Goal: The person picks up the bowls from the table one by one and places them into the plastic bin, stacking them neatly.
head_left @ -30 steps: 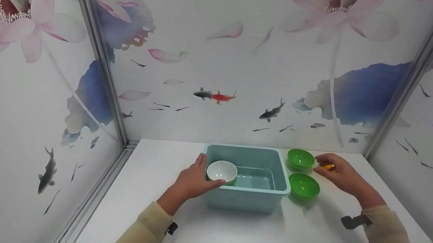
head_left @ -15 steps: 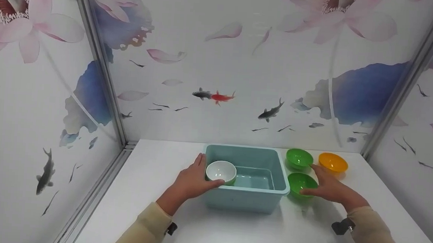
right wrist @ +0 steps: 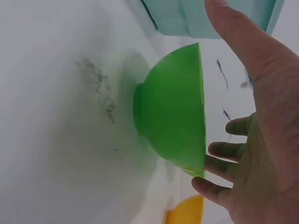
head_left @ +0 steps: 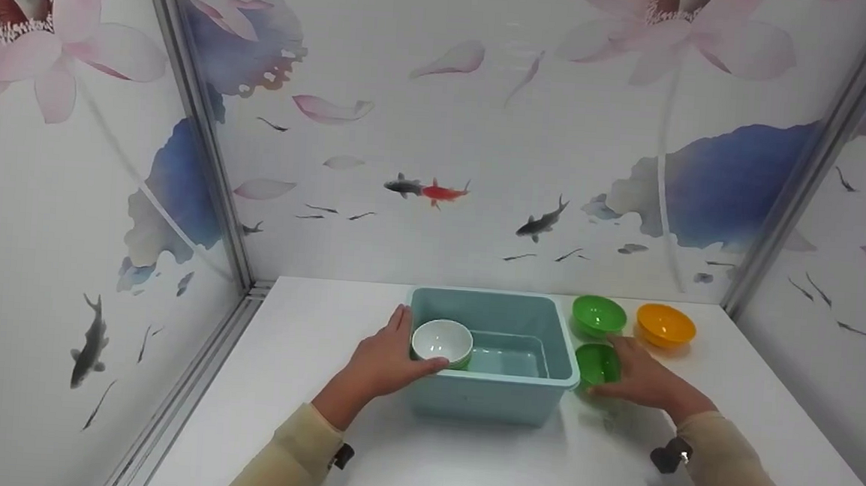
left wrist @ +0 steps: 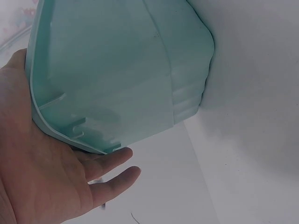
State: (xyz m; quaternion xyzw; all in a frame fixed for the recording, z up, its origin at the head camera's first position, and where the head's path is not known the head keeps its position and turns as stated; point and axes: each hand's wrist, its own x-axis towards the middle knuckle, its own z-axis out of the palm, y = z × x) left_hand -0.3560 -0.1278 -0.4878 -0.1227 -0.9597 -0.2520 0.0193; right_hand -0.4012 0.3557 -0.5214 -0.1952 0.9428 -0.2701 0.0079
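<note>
My left hand rests on the near left corner of a pale blue-green plastic basin, thumb along its front rim and fingers against its left side. In the left wrist view the visible fingers stretch out beside the basin wall. Inside the basin, at its left end, a white bowl is stacked over green. To the basin's right, my right hand reaches over the nearer green bowl, hiding its right side. The right wrist view has that hand spread at the upright bowl's rim, fingertips close beside it.
Behind the nearer green bowl stands another green bowl, with an orange bowl to its right. All stand on a white table enclosed by printed panels and metal posts. A grey smudge marks the tabletop near the bowl.
My right hand has come away from the orange bowl, moving left and toward me over the nearer green bowl. The left hand and basin stay in place.
</note>
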